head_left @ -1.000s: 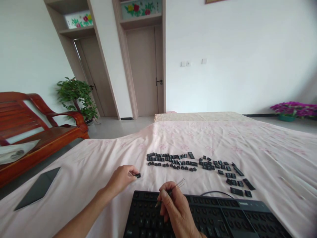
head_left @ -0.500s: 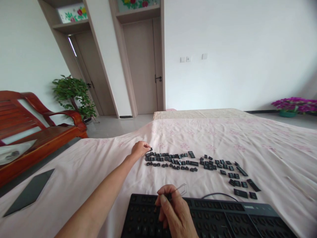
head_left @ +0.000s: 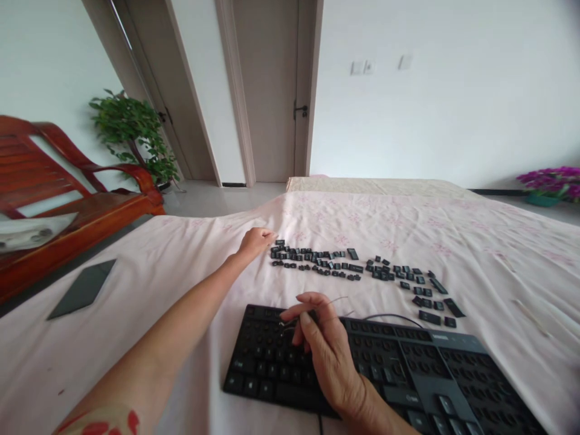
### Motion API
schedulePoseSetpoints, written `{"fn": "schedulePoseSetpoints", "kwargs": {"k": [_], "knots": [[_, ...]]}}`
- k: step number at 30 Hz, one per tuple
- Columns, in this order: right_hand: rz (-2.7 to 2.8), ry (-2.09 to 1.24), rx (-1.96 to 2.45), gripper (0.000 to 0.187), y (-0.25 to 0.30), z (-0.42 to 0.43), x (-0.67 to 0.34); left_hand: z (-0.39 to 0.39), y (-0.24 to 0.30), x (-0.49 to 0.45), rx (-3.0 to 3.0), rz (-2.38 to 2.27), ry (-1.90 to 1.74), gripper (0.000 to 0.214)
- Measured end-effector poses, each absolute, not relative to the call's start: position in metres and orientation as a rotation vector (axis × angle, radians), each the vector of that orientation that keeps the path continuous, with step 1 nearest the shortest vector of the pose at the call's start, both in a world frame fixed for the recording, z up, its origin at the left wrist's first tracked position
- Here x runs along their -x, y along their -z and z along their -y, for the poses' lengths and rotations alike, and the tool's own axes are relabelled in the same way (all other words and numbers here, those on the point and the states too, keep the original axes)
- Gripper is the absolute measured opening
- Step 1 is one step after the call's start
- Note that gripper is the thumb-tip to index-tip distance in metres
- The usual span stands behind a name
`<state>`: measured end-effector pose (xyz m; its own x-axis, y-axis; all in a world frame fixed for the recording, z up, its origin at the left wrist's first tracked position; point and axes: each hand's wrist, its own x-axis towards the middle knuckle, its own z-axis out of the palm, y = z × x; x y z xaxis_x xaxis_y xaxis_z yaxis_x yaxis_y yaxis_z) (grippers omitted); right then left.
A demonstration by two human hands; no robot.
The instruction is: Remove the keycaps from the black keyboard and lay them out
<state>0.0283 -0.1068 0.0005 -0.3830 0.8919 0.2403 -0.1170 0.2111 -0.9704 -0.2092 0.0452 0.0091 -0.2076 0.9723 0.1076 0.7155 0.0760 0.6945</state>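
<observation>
At the left end of the rows of loose black keycaps (head_left: 312,258) on the cloth, my left hand (head_left: 254,244) has its fingers pinched at the edge of one keycap (head_left: 280,242), which lies flat. My right hand (head_left: 324,338) is closed around a thin wire keycap puller (head_left: 339,299); its wire ends stick out on both sides of the fingers. That hand hovers over the black keyboard (head_left: 254,353), hiding part of it. Keys remain on the keyboard's lower rows, while bare sockets show at the top and right.
A pink flowered cloth (head_left: 181,338) covers the surface. A dark flat panel (head_left: 84,290) lies at left. On the right is a thin stick (head_left: 530,317). The keyboard cable (head_left: 394,318) curves behind it. Beyond stand a wooden bench (head_left: 86,181) and a potted plant (head_left: 136,133).
The view has tilted down, showing more of the keyboard. The keycap at my left fingertips has gone from tilted to flat. My right hand has turned, with the wire puller still in it.
</observation>
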Motion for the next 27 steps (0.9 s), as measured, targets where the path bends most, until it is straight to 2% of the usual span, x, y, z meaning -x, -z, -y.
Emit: {"fn": "schedulePoseSetpoints", "kwargs": {"k": [5, 10, 22, 27], "knots": [[1.732, -1.289, 0.79, 0.024, -0.003, 0.105, -0.031, 0.039, -0.014, 0.2, -1.759, -1.493, -1.045, 0.034], [1.717, -1.338, 0.721, 0.023, -0.005, 0.104, -0.024, 0.103, -0.018, 0.194, -1.855, -1.344, -0.851, 0.022], [2.02, -1.32, 0.655, 0.02, -0.015, 0.115, -0.002, 0.133, -0.002, 0.222, -1.954, -1.075, -0.708, 0.019], [2.291, -1.165, 0.559, 0.021, -0.02, 0.116, 0.007, 0.136, -0.004, 0.219, -2.041, -1.058, -0.677, 0.012]]}}
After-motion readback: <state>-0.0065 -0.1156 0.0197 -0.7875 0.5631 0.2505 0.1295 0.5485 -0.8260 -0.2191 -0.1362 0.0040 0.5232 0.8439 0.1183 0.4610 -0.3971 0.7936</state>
